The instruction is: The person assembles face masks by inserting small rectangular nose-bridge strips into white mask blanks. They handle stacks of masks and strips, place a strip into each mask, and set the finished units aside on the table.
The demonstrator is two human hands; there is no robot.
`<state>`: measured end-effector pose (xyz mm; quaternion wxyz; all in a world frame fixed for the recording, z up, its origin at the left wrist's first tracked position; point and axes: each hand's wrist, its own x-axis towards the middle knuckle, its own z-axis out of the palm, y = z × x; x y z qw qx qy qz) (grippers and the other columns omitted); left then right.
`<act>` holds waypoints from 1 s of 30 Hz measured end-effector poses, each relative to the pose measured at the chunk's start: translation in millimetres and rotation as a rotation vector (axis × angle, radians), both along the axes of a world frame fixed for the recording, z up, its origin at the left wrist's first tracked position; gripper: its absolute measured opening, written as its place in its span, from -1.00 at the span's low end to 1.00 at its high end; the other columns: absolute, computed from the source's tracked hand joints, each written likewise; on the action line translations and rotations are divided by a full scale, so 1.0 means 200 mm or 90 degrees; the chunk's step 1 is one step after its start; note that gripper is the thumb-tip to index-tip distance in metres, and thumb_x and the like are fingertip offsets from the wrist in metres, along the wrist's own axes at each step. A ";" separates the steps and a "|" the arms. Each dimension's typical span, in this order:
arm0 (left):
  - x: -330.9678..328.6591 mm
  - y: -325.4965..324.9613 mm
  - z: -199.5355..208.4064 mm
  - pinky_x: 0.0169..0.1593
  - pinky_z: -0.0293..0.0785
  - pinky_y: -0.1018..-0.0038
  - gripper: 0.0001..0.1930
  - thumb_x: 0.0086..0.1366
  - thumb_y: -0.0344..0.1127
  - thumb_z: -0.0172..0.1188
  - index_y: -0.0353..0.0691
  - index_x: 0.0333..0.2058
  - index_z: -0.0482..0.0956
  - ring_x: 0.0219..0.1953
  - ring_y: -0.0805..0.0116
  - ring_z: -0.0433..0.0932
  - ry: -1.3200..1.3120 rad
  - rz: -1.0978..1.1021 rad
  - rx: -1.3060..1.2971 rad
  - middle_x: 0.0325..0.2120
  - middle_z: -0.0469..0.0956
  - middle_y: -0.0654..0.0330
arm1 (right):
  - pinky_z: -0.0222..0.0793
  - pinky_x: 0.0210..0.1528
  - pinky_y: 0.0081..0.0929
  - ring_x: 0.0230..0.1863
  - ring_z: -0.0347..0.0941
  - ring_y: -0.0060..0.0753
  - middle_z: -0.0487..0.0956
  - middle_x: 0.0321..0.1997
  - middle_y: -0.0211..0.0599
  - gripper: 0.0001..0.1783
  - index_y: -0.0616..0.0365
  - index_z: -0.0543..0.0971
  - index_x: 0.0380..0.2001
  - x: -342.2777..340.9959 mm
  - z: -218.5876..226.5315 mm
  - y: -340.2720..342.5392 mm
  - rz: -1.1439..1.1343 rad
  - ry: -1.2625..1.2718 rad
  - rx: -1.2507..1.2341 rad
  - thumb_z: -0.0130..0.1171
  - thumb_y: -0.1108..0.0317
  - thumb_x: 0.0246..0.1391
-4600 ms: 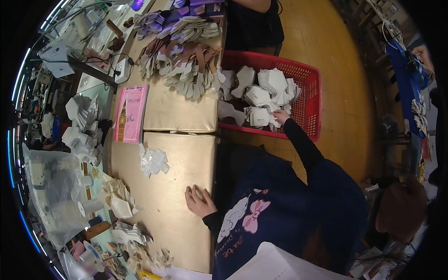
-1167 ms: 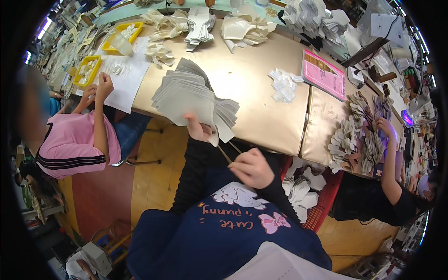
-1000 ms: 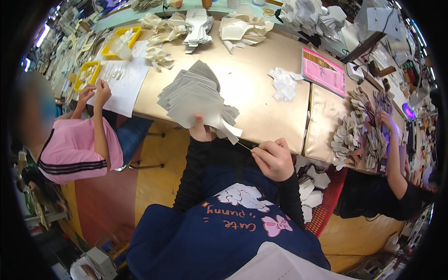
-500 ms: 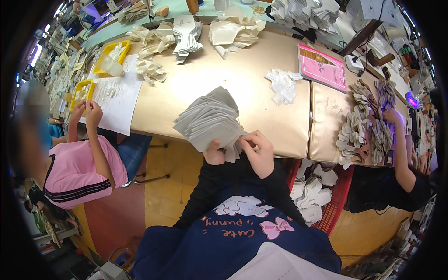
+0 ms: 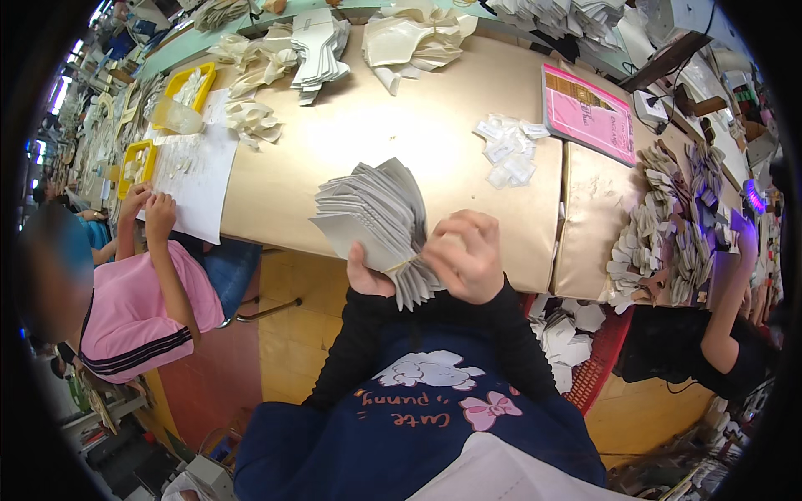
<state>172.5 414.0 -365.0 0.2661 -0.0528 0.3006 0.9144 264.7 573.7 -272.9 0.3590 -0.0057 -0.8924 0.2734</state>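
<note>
A thick bundle of grey, flat cut pieces (image 5: 372, 213) is fanned out above the front edge of the table. My left hand (image 5: 368, 272) is closed round its lower left side, the thumb lying on the top piece. A thin yellowish rubber band (image 5: 406, 262) crosses the narrow lower end of the pieces. At the right side of that end, my right hand (image 5: 468, 255) has its fingers curled and pinched at the band. The back of the hand hides part of the fingertips.
Small white packets (image 5: 508, 150) and a pink notebook (image 5: 589, 117) lie right on the table (image 5: 334, 134). More cut-piece stacks (image 5: 319, 52) line the back. A red basket (image 5: 603, 355) stands below. People work at left, beside yellow trays (image 5: 138, 163), and at right.
The bundle's narrow end now shows more, splayed below the band. My right hand has turned and risen slightly, its back more toward me. The view has shifted a little.
</note>
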 end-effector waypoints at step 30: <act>-0.21 0.07 -0.16 0.24 0.42 0.02 -0.22 0.31 0.19 0.14 -0.24 0.32 0.25 0.20 0.03 0.46 -0.038 -0.236 0.371 0.21 0.43 0.04 | 0.20 0.33 -0.26 0.31 0.32 -0.15 0.40 0.34 -0.09 -0.51 0.25 0.49 0.18 0.55 -0.17 0.76 -0.411 -0.235 -0.242 0.17 0.32 0.21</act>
